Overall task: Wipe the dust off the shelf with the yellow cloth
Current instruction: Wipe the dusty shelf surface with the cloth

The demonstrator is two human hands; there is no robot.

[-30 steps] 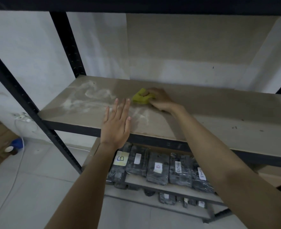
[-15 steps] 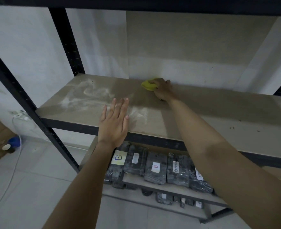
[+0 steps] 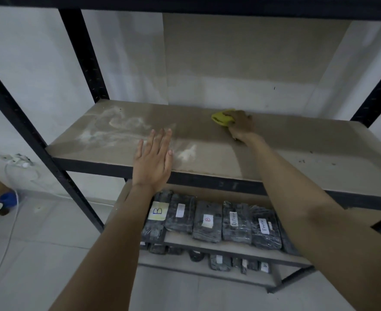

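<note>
Your right hand (image 3: pixel 241 125) grips the soft, light, bunched yellow cloth (image 3: pixel 221 118) at the shelf (image 3: pixel 297 140) rear; keep it palmed flat, while your left hand (image 3: pixel 152 161) rests open at the shelf front.

The tan board of the shelf (image 3: pixel 286 151) carries pale smears of dust (image 3: pixel 117 131) over its left half, a left hand (image 3: pixel 152 162) lying flat at its front edge, and a yellow cloth (image 3: pixel 222 117) pressed down near the back wall under a right hand (image 3: pixel 241 125).
</note>
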